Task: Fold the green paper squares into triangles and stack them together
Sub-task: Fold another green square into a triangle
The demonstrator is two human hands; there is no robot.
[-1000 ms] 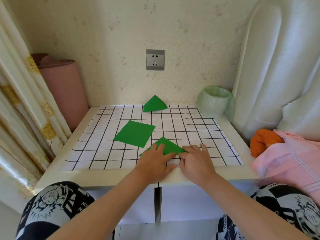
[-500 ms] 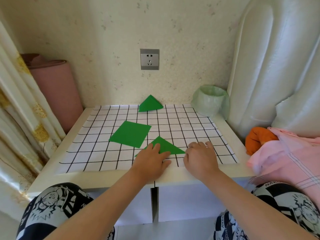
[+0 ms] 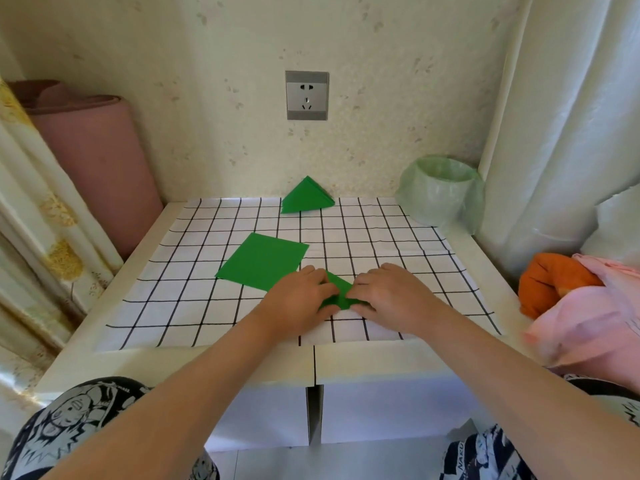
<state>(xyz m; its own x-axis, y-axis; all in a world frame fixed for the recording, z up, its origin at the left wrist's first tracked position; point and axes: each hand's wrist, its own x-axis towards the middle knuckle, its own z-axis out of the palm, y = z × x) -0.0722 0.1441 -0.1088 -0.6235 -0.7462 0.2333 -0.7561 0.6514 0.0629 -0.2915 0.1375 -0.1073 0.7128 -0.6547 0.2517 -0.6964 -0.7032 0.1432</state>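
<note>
A green paper triangle [image 3: 338, 293] lies near the front middle of the grid-patterned mat [image 3: 381, 244]. My left hand [image 3: 298, 301] pinches its left part and my right hand [image 3: 391, 296] pinches its right part, so most of it is hidden. Just left of and behind my hands, a flat green paper square [image 3: 263, 261] rests on the mat. At the mat's back edge, close to the wall, sits a pile of folded green triangles [image 3: 306, 198].
A small bin lined with a green bag [image 3: 440, 195] stands at the table's back right. A pink roll [image 3: 93, 168] leans at the left, beside a curtain. Orange cloth [image 3: 554, 282] and pink cloth [image 3: 595, 313] lie at the right edge.
My right hand has moved left from the mat onto the triangle, meeting my left hand. Both hands now cover and pinch the paper, which lay flat and mostly visible before.
</note>
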